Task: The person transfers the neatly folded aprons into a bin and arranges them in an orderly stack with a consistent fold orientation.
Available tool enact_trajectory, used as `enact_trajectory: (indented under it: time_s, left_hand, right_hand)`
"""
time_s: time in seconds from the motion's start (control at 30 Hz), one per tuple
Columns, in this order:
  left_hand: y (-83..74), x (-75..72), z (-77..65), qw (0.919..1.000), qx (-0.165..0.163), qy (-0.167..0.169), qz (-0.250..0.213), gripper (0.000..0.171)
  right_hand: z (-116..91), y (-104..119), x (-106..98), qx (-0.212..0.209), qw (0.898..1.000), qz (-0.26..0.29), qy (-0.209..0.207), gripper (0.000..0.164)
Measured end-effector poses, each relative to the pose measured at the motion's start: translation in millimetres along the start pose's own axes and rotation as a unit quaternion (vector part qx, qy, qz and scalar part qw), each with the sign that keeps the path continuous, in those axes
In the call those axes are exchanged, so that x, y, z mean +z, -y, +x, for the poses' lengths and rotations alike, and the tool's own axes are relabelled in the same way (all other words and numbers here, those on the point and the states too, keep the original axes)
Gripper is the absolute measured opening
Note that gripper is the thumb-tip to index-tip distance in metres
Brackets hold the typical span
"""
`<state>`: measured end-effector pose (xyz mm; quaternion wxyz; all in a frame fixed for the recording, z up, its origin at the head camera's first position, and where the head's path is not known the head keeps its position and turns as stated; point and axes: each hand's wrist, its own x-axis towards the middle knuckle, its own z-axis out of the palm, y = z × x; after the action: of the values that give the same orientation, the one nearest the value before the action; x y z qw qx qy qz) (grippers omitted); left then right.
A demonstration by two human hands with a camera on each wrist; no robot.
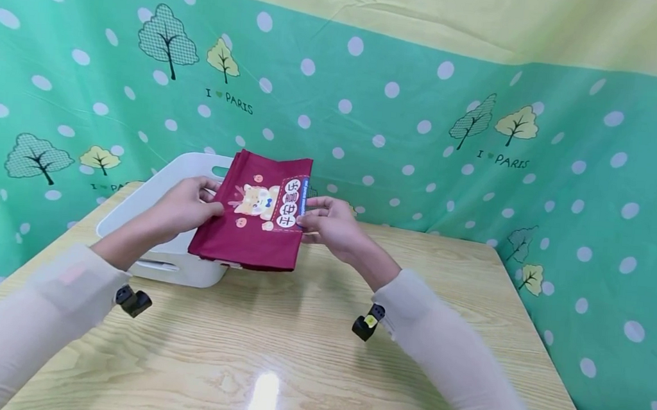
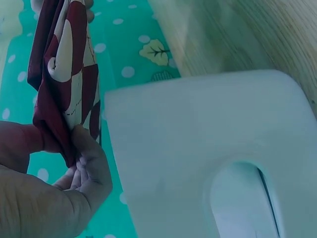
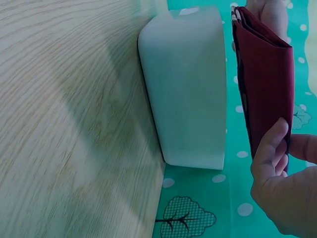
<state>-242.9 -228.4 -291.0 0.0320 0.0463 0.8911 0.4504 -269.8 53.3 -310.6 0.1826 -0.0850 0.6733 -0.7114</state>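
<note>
A folded maroon cloth (image 1: pixel 233 239) is held up between both hands, over the right side of a white plastic bin (image 1: pixel 196 270). Its front carries a cartoon animal print and a white-lettered strip; a maroon-and-white checked side (image 2: pixel 79 64) faces the left wrist view. The left hand (image 1: pixel 188 203) pinches the cloth's left edge, thumb on the printed face. On the opposite edge, the right hand (image 1: pixel 331 228) pinches it between thumb and fingers. Several folded layers show at the cloth's end in the right wrist view. The cloth hides part of the bin and its inside.
The bin stands at the left of a wood-grain table (image 1: pixel 316 358), with handle slots in its walls. A green dotted curtain (image 1: pixel 381 119) with printed trees hangs behind and at the sides. Small black devices (image 1: pixel 134 301) are strapped at both wrists.
</note>
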Motion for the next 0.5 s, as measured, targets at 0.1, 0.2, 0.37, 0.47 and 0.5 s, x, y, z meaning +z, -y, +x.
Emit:
enact_trajectory:
  time_s: [0.1, 0.2, 0.37, 0.47, 0.5]
  left_hand:
    - [3.2, -5.5, -0.7, 1.0000, -0.005, -0.001, -0.002, 0.044]
    - [7.2, -11.5, -0.3, 1.0000, -0.006, 0.000, 0.001, 0.046]
    - [13.9, -20.6, 3.2, 1.0000, -0.009, 0.000, 0.002, 0.049]
    - [18.1, -26.2, 4.7, 0.9999, -0.014, -0.002, -0.004, 0.049]
    - [19.7, -28.2, 5.1, 0.9998, -0.017, -0.003, -0.005, 0.049]
  right_hand:
    - [4.2, 1.1, 6.3, 0.002, 1.000, 0.003, 0.001, 0.038]
    - [8.2, 2.0, 11.6, 0.004, 1.000, 0.009, 0.005, 0.039]
    - [16.2, 3.4, 19.5, 0.006, 1.000, 0.019, -0.001, 0.040]
    - [22.8, 3.5, 25.5, 0.005, 1.000, 0.024, -0.009, 0.039]
    - [25.3, 3.2, 28.0, 0.006, 1.000, 0.024, -0.011, 0.038]
